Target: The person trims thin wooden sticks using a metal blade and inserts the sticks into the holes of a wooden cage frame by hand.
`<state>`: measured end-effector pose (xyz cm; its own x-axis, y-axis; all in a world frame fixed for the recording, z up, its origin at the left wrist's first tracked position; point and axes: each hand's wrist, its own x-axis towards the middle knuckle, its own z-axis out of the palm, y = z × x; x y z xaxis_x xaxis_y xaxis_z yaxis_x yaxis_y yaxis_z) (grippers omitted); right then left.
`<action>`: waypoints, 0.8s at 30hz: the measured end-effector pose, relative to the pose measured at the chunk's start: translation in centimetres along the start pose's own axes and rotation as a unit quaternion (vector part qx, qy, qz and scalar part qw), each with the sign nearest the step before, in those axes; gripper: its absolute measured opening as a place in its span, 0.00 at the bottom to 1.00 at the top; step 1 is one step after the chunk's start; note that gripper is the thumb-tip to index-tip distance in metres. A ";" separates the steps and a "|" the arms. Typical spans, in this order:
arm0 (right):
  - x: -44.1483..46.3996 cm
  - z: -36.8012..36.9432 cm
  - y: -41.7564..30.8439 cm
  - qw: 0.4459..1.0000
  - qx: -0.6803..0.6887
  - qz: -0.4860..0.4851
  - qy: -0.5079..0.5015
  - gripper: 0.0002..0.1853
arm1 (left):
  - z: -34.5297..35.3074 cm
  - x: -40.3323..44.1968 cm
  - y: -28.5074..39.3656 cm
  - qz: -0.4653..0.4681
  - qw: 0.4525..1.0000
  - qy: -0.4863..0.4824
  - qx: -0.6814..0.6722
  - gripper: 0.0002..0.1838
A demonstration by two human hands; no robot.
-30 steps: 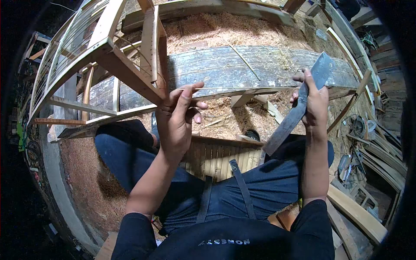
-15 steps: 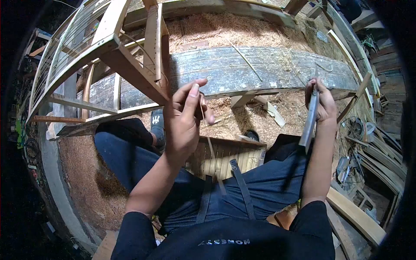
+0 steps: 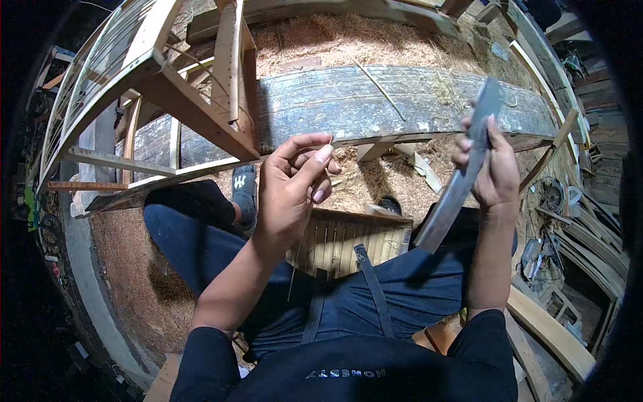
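Note:
My left hand (image 3: 298, 177) pinches a thin strip (image 3: 292, 278), whose lower end hangs down over my lap. My right hand (image 3: 492, 164) is wrapped round a long metal blade tool (image 3: 462, 177), held at a slant with its broad end up and its other end above my right thigh. Both hands are apart, over the near edge of a worn plank bench (image 3: 321, 100). A thin stick (image 3: 380, 90) lies on that bench. Below the hands, a slatted wooden piece (image 3: 335, 241) rests between my legs.
A wooden frame with thin bars (image 3: 181, 110) stands at the left, close to my left hand. Wood shavings (image 3: 355, 40) cover the ground beyond the bench. Curved boards (image 3: 583, 251) and a pale plank (image 3: 549, 331) lie at the right.
The strip in my left hand has gone from pointing right across the bench to hanging down. My right hand has turned the blade edge-on, then partly back, and has shifted slightly right.

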<state>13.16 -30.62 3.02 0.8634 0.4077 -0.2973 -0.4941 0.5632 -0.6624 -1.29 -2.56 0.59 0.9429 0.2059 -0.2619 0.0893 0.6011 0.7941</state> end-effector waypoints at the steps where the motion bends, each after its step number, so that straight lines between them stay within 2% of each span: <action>1: -0.2 1.1 0.6 0.997 0.016 0.048 -0.062 0.23 | -0.1 0.0 -0.1 -0.005 1.000 -0.009 -0.015 0.12; 2: -0.9 2.6 1.6 0.998 -0.039 0.047 0.018 0.28 | -0.1 0.0 -0.2 -0.010 0.999 -0.018 -0.029 0.12; 3: -1.2 3.3 2.5 0.997 -0.040 0.052 -0.035 0.30 | -0.1 0.0 -0.2 -0.013 0.999 -0.018 -0.028 0.12; 5: -1.9 4.1 4.2 0.991 -0.102 0.044 -0.071 0.35 | 0.0 0.0 -0.4 -0.035 0.998 -0.027 -0.034 0.12; 7: -3.1 5.5 6.0 0.957 -0.287 -0.017 -0.036 0.35 | 0.4 -0.1 -0.8 -0.045 0.998 -0.025 -0.032 0.12; 8: -3.2 5.3 6.6 0.918 -0.383 -0.071 -0.076 0.32 | 0.6 -0.2 -0.9 -0.051 0.998 -0.023 -0.030 0.11; 10: -3.4 5.3 7.7 0.799 -0.554 -0.201 -0.120 0.27 | 0.8 -0.3 -1.0 -0.059 0.998 -0.026 -0.028 0.11; 12: -3.6 6.6 8.0 0.737 -0.582 -0.303 -0.160 0.29 | 0.6 -0.6 -1.5 -0.068 0.997 -0.029 -0.025 0.12; 15: -3.8 6.5 8.2 0.726 -0.608 -0.269 -0.175 0.32 | 0.0 -0.9 -2.4 -0.023 0.998 -0.064 -0.019 0.14; 17: -3.6 6.5 8.7 0.743 -0.573 -0.296 -0.178 0.29 | 0.7 -1.4 -2.3 0.009 0.998 -0.055 0.010 0.20; 18: -3.7 6.5 9.2 0.771 -0.549 -0.284 -0.153 0.26 | 0.7 -1.4 -2.5 0.015 0.999 -0.049 0.015 0.22; 19: -3.8 6.6 9.3 0.772 -0.549 -0.283 -0.153 0.26 | 0.8 -1.5 -2.7 0.021 0.999 -0.043 0.020 0.24; 22: -3.9 6.7 9.3 0.789 -0.537 -0.261 -0.145 0.24 | 1.4 -1.6 -2.1 -0.003 0.999 -0.034 0.030 0.23; 24: -3.8 6.3 9.4 0.768 -0.546 -0.292 -0.165 0.24 | 1.5 -1.6 -2.0 0.002 0.999 -0.032 0.040 0.21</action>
<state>4.64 -22.33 2.31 0.7431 0.5763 0.3401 0.5031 -0.1461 -0.8518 -2.51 -5.27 0.26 0.9613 0.1573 -0.2262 0.1092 0.5360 0.8371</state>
